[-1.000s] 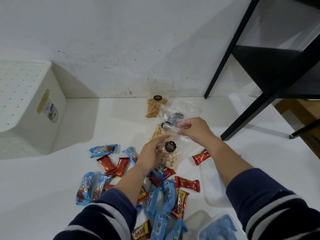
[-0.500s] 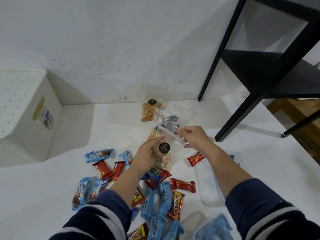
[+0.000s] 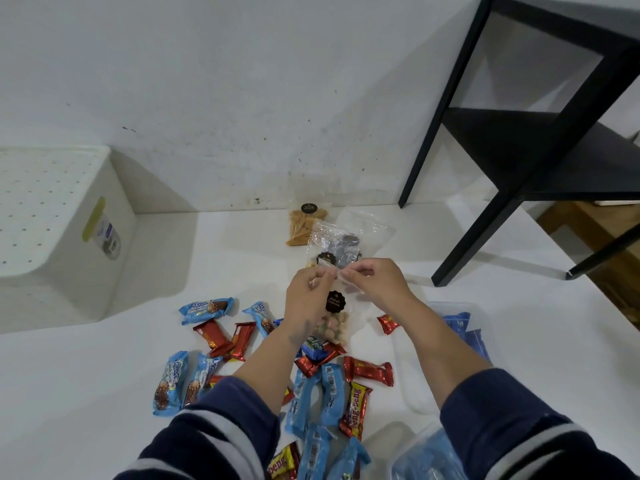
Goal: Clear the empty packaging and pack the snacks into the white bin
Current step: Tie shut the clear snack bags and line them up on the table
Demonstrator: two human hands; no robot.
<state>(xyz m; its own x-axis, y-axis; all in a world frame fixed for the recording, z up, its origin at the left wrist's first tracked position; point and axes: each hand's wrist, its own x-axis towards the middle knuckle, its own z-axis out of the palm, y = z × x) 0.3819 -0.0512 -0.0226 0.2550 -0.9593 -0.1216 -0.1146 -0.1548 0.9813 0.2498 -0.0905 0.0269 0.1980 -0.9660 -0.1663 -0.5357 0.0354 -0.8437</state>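
A clear zip bag of small coloured biscuits [image 3: 335, 318] with a black round label hangs between my hands. My left hand [image 3: 308, 296] and my right hand [image 3: 375, 282] both pinch its top edge, close together. Behind it on the white surface lie another clear bag [image 3: 337, 245] with dark contents and a bag of orange sticks [image 3: 304, 225]. Several blue and red snack bars [image 3: 322, 393] are scattered below my hands. The white bin [image 3: 65, 237] stands at the far left, bottom side up as far as I can tell.
A black metal shelf frame [image 3: 460, 251] stands at the right, its legs on the surface. A clear plastic tub [image 3: 460, 323] with blue packets sits under my right forearm. Another clear container [image 3: 426, 459] is at the bottom edge. The wall is close behind.
My left hand has risen from the bag's middle to its top edge, meeting my right hand. The bag now hangs upright between both hands.
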